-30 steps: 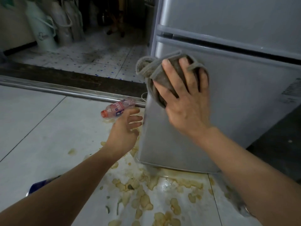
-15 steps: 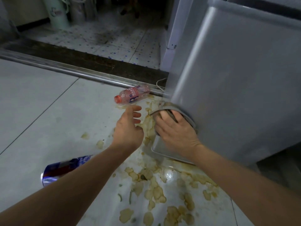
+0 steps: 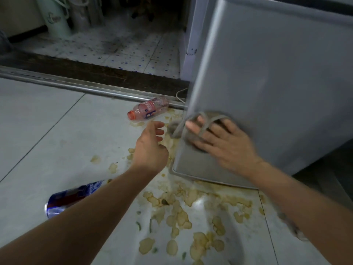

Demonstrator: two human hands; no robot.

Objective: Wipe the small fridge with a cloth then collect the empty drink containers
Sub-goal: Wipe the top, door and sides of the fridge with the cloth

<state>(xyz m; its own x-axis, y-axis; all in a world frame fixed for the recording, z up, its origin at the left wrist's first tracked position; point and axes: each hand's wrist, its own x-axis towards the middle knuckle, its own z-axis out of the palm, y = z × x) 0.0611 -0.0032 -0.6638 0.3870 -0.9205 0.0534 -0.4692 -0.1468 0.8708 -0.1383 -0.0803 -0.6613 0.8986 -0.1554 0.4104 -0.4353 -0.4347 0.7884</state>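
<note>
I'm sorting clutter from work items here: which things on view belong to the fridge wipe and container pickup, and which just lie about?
Belongs to the job:
- small grey metal fridge
- grey cloth under the right hand
- clear plastic bottle with orange cap
- blue and silver drink can

Just lying about:
- beige food scraps on the floor
- pale green flask
- white cable

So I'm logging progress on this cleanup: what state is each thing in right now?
fridge: upright, door shut, lower corner being wiped.
cloth: pressed on the fridge under the right hand.
right hand: flat on the cloth, blurred.
left hand: open, empty, above the floor.
bottle: on its side, capped, uncollected.
can: on its side, uncollected.
floor: littered with spilled scraps.
</note>
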